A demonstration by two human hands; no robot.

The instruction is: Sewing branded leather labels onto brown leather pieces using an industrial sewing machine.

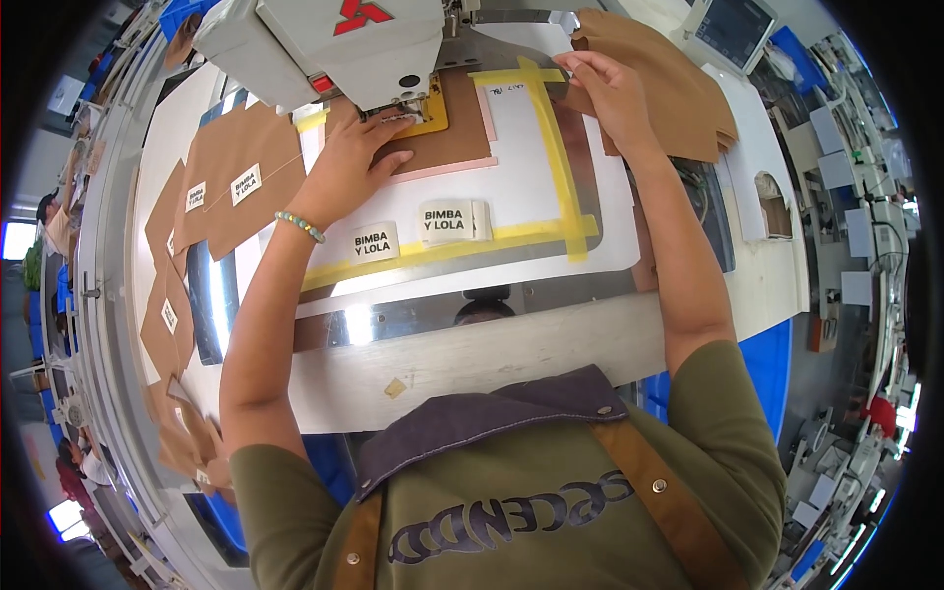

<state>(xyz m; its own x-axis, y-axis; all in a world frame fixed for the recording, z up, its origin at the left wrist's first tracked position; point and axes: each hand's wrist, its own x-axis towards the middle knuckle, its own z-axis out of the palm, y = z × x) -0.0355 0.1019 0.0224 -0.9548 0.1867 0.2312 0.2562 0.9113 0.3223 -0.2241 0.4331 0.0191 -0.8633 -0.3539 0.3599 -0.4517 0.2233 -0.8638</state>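
My left hand (356, 157) lies on a brown panel (455, 140) under the sewing machine's head (349, 39), fingertips beside the needle area and yellow plate (433, 103), thumb apart. My right hand (610, 93) is raised at the upper right of the taped white template board (526, 177), by the metal arm (511, 44), with thumb and forefinger pinched; what they hold, if anything, is unclear. White rectangular labels (447, 221) lie on the board's lower part. To the left, several brown pieces (221, 206) carry white labels.
A pile of brown pieces (678, 113) lies at the right, near a control screen (728, 29). Blue bins (762, 374) sit below the bench edge (511, 349). Other machines line both sides, with other people (54, 226) at the far left.
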